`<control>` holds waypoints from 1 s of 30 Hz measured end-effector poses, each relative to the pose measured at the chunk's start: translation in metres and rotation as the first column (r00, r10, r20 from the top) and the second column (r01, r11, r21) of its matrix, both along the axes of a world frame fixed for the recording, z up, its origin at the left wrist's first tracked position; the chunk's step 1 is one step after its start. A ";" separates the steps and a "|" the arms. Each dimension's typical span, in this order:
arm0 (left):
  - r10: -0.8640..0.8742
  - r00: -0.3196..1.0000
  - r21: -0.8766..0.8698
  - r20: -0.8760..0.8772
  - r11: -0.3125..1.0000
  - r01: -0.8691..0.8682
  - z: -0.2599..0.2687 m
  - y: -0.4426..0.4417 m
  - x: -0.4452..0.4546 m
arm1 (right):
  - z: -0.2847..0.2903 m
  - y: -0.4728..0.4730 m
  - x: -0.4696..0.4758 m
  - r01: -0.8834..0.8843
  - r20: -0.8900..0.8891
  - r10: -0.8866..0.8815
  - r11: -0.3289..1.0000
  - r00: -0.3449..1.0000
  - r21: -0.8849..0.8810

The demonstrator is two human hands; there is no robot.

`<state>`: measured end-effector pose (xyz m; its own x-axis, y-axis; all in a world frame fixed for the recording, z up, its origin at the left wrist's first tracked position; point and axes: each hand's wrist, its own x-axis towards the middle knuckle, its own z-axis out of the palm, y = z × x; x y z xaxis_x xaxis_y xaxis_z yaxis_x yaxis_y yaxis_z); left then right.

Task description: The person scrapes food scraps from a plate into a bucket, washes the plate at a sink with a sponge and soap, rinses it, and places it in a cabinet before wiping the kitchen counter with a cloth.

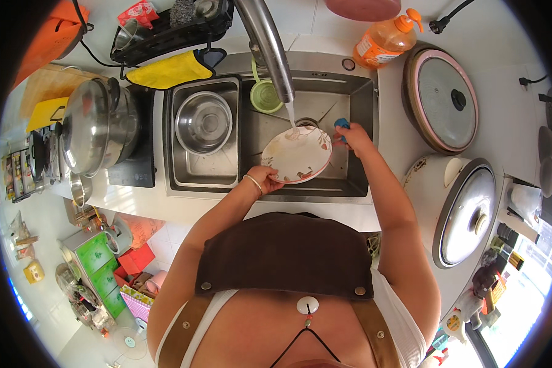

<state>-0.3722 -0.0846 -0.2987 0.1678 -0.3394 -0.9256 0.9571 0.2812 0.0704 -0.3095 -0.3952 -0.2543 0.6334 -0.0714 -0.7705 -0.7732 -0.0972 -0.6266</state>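
My left hand (264, 179) grips the lower left rim of a white plate (296, 155) with a leaf-and-flower pattern, held tilted over the sink's right basin (338, 103). Water runs from the steel faucet (276, 60) onto the plate's upper edge. Right of the plate, my right hand (355, 138) is closed around a blue scrubbing cloth or sponge (342, 124); a small gap shows between it and the plate. A green strainer (266, 96) hangs at the basin's back left. The drain (307, 122) shows partly behind the plate.
A steel bowl (204, 122) sits in the left basin. Behind the sink hang a yellow cloth (171, 71) and a black rack (165, 43). An orange soap pump bottle (381, 43) stands back right. Lidded pots (446, 101) line the right counter; a large steel pot (94, 126) stands left.
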 end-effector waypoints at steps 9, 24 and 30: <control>-0.085 0.983 -0.238 0.160 0.963 0.123 -0.022 -0.041 0.027 | 0.029 -0.010 -0.034 -0.027 0.222 0.039 0.998 0.974 -0.056; -0.264 0.774 0.417 0.576 0.909 0.000 0.049 -0.030 0.079 | -0.072 -0.018 -0.048 0.240 0.097 -0.248 0.967 0.964 0.087; -0.264 0.872 0.327 0.413 0.936 0.128 0.073 0.011 0.054 | -0.084 0.005 -0.070 0.014 0.363 0.182 0.879 0.914 -0.476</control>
<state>-0.3179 -0.0733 -0.2257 0.5408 -0.1470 -0.8282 0.8369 -0.0054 0.5474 -0.3794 -0.3899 -0.3383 0.8907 -0.2866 -0.3529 -0.4533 -0.5020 -0.7365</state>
